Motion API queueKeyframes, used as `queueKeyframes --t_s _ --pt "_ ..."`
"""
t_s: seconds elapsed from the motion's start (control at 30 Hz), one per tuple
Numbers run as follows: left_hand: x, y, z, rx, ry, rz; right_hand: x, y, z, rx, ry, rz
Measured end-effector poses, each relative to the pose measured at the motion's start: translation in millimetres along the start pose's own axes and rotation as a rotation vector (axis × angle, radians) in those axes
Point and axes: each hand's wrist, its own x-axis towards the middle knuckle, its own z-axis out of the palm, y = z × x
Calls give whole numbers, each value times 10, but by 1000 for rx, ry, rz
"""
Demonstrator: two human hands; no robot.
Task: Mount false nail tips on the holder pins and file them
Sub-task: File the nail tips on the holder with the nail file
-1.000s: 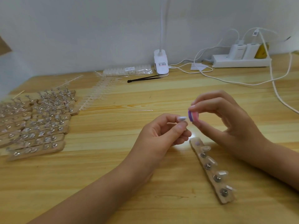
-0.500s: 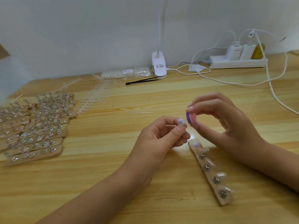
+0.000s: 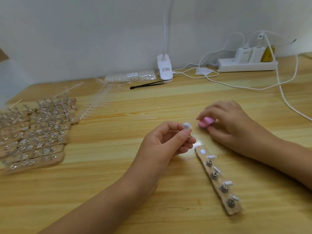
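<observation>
My left hand [image 3: 166, 141] pinches a holder pin with a clear nail tip [image 3: 187, 126] on its top, raised above the table. My right hand [image 3: 228, 122] grips a small pink and purple file block [image 3: 206, 122], low at the table surface to the right of the tip. In front of both hands lies a wooden holder strip [image 3: 217, 179] carrying several metal pins with clear tips. Its top spot [image 3: 202, 151] shows a bare round disc with no pin.
Several more wooden strips with mounted tips [image 3: 33, 132] are stacked at the left. Strips of loose clear tips [image 3: 98, 103], a bag of tips [image 3: 131, 76], black tweezers [image 3: 146, 84], a white lamp clamp [image 3: 165, 68], a power strip [image 3: 246, 64] and white cables [image 3: 287, 98] lie toward the back.
My right hand dropped with the file block from beside the tip down to the table and apart from it. My left hand turned the pin so the tip's face shows upward.
</observation>
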Motion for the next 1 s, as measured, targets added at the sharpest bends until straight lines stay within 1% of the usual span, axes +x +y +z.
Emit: queueKeyframes --t_s 0.03,0.1,0.17,0.23,0.37,0.63,1.0 --pt "3 -3 -3 -5 6 -2 -5 -11 -2 -12 -8 25" --pt "9 -5 -10 -16 7 -5 -15 -93 -51 74 60 19" --pt "12 -4 -10 -17 8 -2 -32 -220 -124 207 164 -79" --pt "15 -6 -6 -8 7 7 -64 -344 -154 311 207 -167" --pt "11 -11 -13 30 -25 23 -109 -433 -114 390 147 -165" --pt "13 -24 -12 81 -34 32 -83 -376 -65 443 178 -146" --pt "-32 -17 -2 113 -56 73 -87 -372 -40 556 108 -109"
